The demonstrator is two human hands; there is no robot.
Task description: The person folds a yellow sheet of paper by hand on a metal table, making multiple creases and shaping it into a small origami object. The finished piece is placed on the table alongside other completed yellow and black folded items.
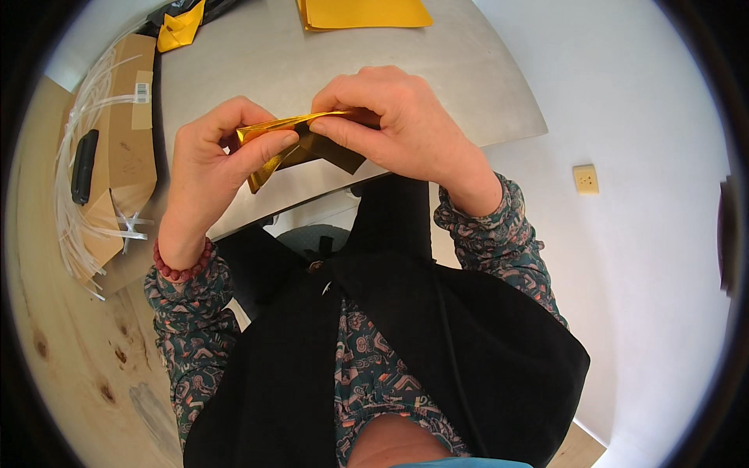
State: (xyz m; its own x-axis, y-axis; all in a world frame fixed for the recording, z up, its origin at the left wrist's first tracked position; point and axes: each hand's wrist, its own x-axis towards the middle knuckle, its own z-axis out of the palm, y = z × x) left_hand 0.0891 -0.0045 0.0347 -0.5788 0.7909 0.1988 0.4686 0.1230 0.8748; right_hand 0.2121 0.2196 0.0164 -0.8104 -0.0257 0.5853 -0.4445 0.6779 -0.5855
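Note:
Between both hands is a sheet of shiny gold foil paper (269, 173), partly folded, held over the table's near edge. My left hand (222, 148) pinches its left end between thumb and fingers. With thumb and curled fingers, my right hand (394, 117) grips the upper right part of the same paper. A darker flap hangs below the right thumb. The fingers behind the paper are partly hidden.
A grey table (234, 70) lies beneath. At its far side are a stack of gold sheets (363, 14) and a folded gold paper piece (181, 30). On the left, a cardboard box (129, 156) carries clear plastic strips (74, 148) and a black marker (83, 166).

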